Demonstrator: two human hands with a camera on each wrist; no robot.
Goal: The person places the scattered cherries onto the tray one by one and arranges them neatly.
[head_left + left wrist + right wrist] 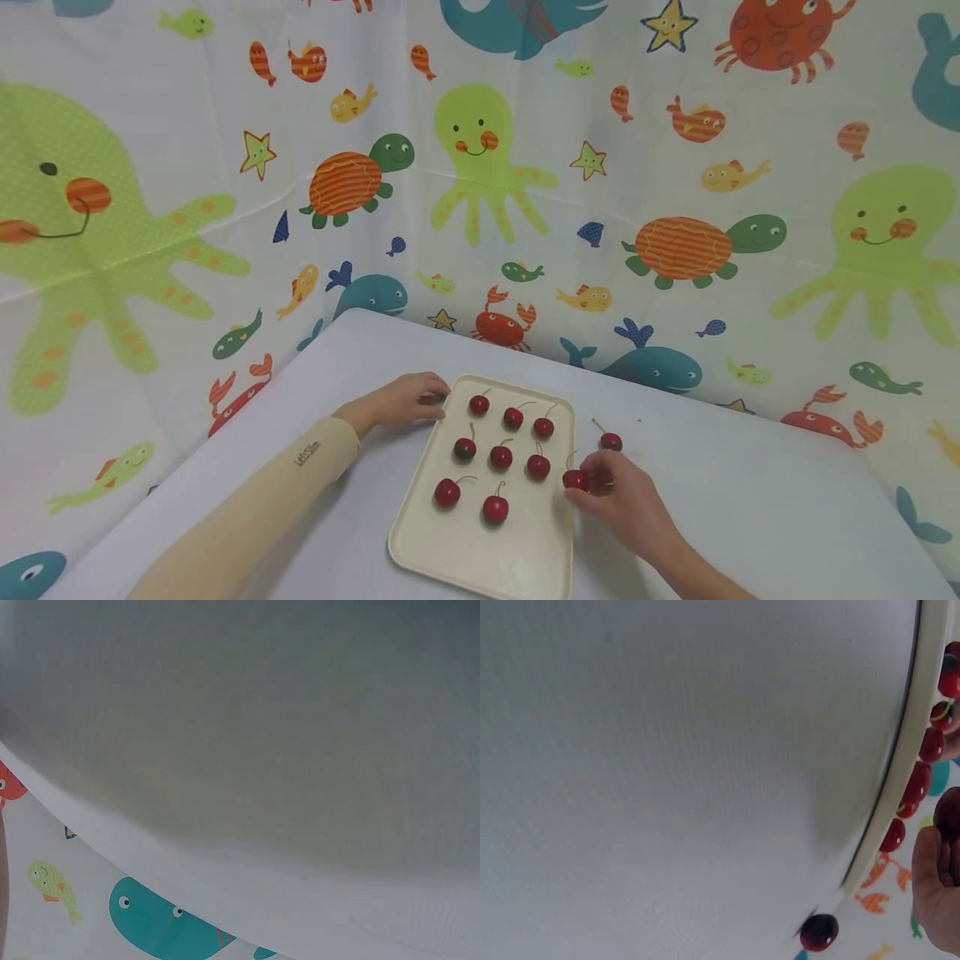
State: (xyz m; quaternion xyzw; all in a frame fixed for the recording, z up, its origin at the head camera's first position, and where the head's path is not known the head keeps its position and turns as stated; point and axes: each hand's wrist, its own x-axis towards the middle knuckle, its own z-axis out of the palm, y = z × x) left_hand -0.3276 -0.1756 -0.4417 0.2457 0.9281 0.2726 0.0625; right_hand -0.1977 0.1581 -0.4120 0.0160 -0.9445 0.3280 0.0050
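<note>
My right hand (622,500) pinches a red cherry (575,481) between thumb and fingers, over the right edge of a cream tray (525,554). This held cherry, stem up, also shows at the right edge of the right wrist view. On the tray, several dark red cherries with stems, such as the front one (495,510), sit in rows of three at the back and middle and two in front. At the tray's far left rim, my left hand (405,400) rests with fingertips right at the edge. The left wrist view shows mostly white tabletop.
One loose cherry (611,442) lies on the white table (720,492), right of the tray and just beyond my right hand. A cloth printed with sea animals (525,200) hangs behind the table and along its left side.
</note>
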